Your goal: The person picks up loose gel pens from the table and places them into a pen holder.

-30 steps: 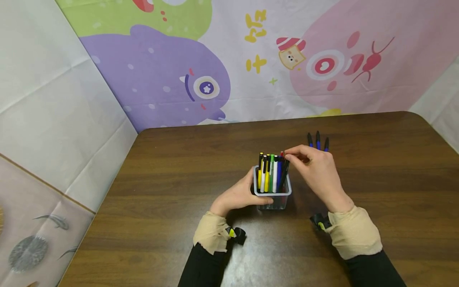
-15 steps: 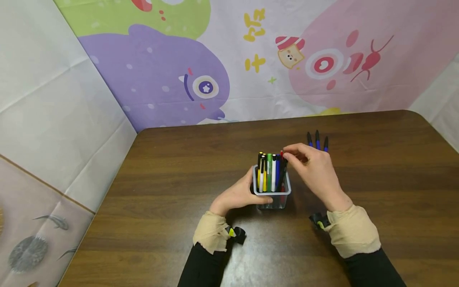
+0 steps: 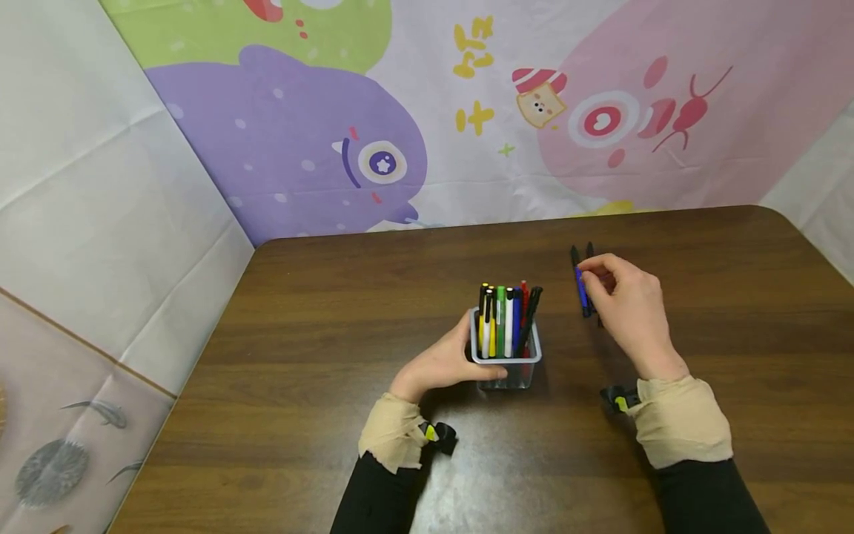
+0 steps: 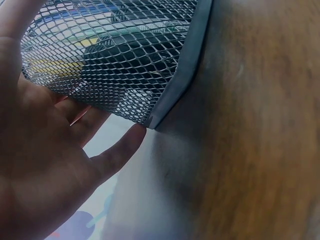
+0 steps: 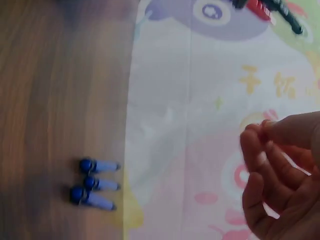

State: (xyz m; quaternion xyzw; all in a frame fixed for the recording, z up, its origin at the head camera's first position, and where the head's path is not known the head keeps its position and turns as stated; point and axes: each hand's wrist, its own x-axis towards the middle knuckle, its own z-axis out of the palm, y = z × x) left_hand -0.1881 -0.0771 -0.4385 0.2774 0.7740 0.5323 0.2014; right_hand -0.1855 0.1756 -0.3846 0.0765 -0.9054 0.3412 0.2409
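Observation:
A mesh pen holder (image 3: 520, 375) stands on the table, packed with upright pens (image 3: 502, 322) in yellow, white, green, blue, red and black. My left hand (image 3: 440, 362) grips it from the left, thumb across the front; the left wrist view shows fingers against the dark mesh (image 4: 135, 55). To the right, my right hand (image 3: 623, 311) hovers with bent fingers and nothing between them. Near its fingertips lie blue pens with black ends (image 3: 580, 291), partly hidden by the hand in the head view. The right wrist view shows three such pens (image 5: 102, 167) side by side, apart from the hand.
The brown wooden table (image 3: 320, 334) has its far edge against a cartoon-printed cloth (image 3: 480, 178). A white cloth wall (image 3: 120, 148) rises at the left. Black camera mounts (image 3: 443, 439) sit on both wrists.
My right hand has let go of the pens in the holder and moved right, over the loose blue pens. The black pen leans right, and a red pen shows beside it. My left hand stays put.

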